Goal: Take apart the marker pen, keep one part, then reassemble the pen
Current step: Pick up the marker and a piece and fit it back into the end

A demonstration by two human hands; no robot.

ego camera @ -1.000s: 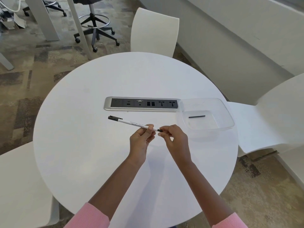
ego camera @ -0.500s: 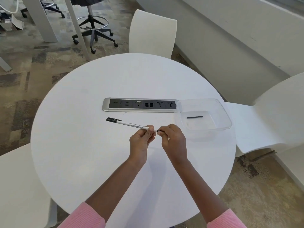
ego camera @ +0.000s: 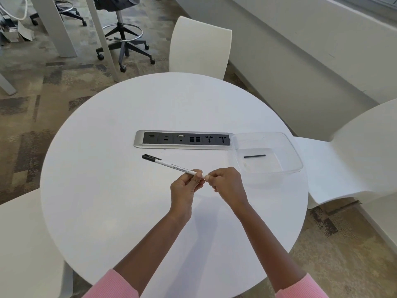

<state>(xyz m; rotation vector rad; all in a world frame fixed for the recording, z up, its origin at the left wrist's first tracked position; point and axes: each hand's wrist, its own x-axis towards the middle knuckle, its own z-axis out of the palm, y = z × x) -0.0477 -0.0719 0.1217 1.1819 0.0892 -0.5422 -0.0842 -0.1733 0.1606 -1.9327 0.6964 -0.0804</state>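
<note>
A white marker pen [ego camera: 171, 166] with a black cap at its far left end is held above the round white table [ego camera: 107, 190]. My left hand [ego camera: 186, 185] pinches the barrel near its right end. My right hand [ego camera: 225, 182] is closed around that end, fingertips touching the left hand's; the pen's end piece is hidden inside the fingers. A thin black rod [ego camera: 254, 156], a part from the pen, lies in the clear plastic tray [ego camera: 287, 147] to the right.
A silver and black socket strip [ego camera: 182, 142] is set into the table just behind the pen, touching the tray's left edge. White chairs stand at the far side [ego camera: 199, 46], right [ego camera: 354, 151] and near left. An office stool [ego camera: 122, 35] stands beyond.
The black end piece visible between my hands earlier is now hidden; my right hand has closed up against the left hand at the barrel's end. The rod stays in the tray.
</note>
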